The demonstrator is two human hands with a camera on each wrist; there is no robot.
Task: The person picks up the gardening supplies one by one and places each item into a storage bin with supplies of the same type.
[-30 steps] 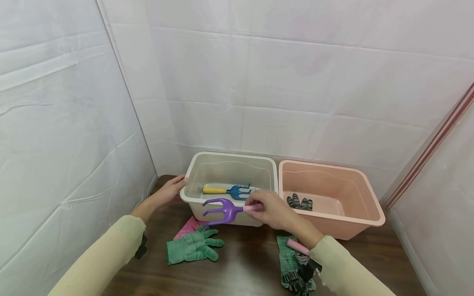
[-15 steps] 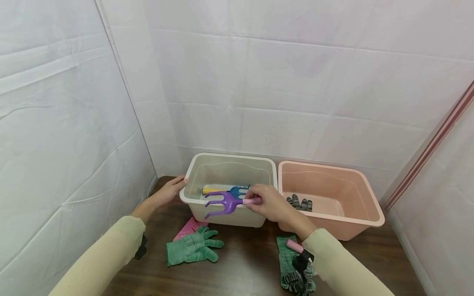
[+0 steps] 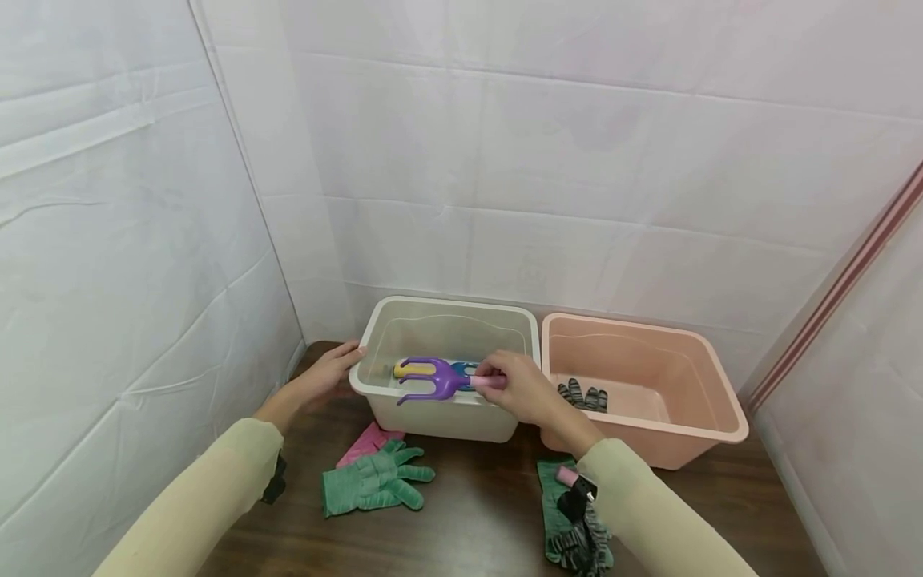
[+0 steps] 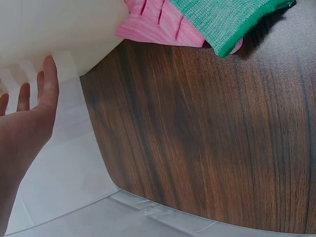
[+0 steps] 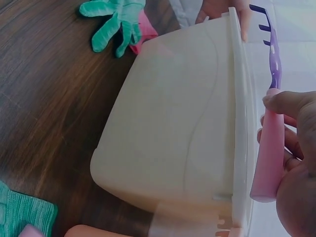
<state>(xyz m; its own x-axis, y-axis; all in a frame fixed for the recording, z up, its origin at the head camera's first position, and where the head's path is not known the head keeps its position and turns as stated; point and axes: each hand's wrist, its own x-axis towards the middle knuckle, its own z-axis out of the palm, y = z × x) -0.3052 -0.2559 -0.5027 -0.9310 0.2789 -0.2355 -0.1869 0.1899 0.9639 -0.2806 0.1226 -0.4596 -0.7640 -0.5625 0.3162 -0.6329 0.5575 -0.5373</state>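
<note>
My R hand (image 3: 517, 387) pinching purple fork (image 3: 445, 380) by pink handle (image 5: 269, 153), over white bin (image 3: 447, 418) w/ blue fork (image 3: 465, 367) inside, my L hand (image 3: 328, 373) spread on bin's L rim

Right fingers (image 5: 292, 143) grip pink-handled purple fork (image 5: 272, 128) beside white bin (image 5: 163, 113); green glove (image 5: 128, 15) on wooden table (image 5: 44, 98).
</note>
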